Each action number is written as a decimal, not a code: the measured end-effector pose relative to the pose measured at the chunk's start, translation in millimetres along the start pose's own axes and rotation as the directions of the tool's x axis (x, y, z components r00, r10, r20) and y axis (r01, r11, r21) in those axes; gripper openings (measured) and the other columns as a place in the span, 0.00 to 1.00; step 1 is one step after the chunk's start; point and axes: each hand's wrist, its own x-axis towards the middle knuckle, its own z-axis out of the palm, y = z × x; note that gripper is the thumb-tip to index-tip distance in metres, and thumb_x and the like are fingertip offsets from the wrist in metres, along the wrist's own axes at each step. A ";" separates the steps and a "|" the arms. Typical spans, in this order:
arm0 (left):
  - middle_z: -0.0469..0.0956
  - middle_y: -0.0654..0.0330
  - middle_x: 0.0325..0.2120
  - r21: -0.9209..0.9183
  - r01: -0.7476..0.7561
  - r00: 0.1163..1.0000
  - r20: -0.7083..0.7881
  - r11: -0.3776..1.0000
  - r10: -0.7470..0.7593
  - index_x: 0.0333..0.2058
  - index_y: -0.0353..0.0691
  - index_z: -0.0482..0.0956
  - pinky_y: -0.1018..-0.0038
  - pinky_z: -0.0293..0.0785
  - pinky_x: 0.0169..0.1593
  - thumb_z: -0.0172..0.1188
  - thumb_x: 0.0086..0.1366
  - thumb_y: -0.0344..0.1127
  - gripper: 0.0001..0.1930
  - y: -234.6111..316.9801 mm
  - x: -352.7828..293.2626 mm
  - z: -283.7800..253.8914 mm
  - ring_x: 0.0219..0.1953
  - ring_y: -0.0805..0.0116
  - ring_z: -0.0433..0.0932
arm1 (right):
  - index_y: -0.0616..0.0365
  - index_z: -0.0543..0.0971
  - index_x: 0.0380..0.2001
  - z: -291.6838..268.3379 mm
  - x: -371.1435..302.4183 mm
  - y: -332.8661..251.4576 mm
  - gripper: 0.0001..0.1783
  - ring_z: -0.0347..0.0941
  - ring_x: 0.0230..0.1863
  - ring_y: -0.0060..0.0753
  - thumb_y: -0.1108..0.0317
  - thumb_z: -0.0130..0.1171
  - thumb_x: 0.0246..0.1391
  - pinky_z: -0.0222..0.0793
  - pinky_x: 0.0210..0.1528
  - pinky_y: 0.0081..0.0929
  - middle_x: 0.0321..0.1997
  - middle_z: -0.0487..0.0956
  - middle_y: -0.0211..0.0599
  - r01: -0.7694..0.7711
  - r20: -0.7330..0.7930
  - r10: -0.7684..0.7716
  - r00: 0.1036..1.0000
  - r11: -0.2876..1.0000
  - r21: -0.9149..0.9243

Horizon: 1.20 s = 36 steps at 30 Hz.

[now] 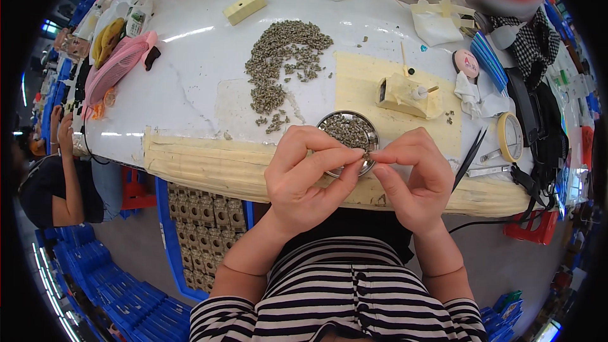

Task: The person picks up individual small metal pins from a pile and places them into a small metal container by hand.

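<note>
Over the front of a round metal dish (376,128), my two hands meet at the fingertips. My left hand (310,174) pinches with thumb and forefinger, and my right hand (413,174) pinches close beside it. Something tiny and greyish seems to be between the fingertips, too small to name. Small grey metal parts (347,132) fill the dish. Behind it and to the left, a large heap of the same small parts (266,63) spreads over the white table (196,76). A tape-covered block (405,96) with a thin stick in it stands right of the dish.
Black tweezers (470,157) and a tape roll (510,138) lie at the right. A pink mesh fan (120,69) sits at the left, a pale block (245,7) at the back. Below the taped table edge is a blue crate (166,228) of metal parts. Another person (60,183) sits left.
</note>
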 end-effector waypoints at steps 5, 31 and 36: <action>0.79 0.59 0.31 0.010 0.018 1.000 -0.021 1.000 -0.018 0.34 0.36 0.85 0.74 0.71 0.38 0.71 0.49 0.18 0.12 0.7 0.8 1.6 0.33 0.67 0.76 | 0.58 0.87 0.38 1.0 0.0 0.7 0.14 0.74 0.32 0.32 0.77 0.73 0.44 0.67 0.35 0.25 0.32 0.82 0.35 0.134 0.022 -0.133 0.991 0.986 -0.102; 0.80 0.62 0.30 -0.023 0.026 0.999 -0.034 0.999 -0.027 0.36 0.40 0.87 0.73 0.71 0.35 0.73 0.46 0.20 0.15 -1.8 -1.1 1.7 0.32 0.66 0.76 | 0.58 0.88 0.39 2.0 -0.3 1.2 0.14 0.73 0.33 0.32 0.77 0.71 0.46 0.67 0.37 0.26 0.32 0.81 0.34 0.078 0.012 -0.077 0.997 0.991 -0.113; 0.79 0.62 0.30 -0.026 0.005 1.000 -0.003 1.000 -0.005 0.36 0.40 0.87 0.74 0.71 0.35 0.73 0.47 0.20 0.15 -1.6 -0.1 -1.1 0.33 0.67 0.76 | 0.58 0.88 0.38 3.8 0.3 2.1 0.12 0.73 0.33 0.33 0.76 0.71 0.47 0.67 0.37 0.26 0.32 0.81 0.34 0.031 0.036 -0.028 0.999 0.995 -0.091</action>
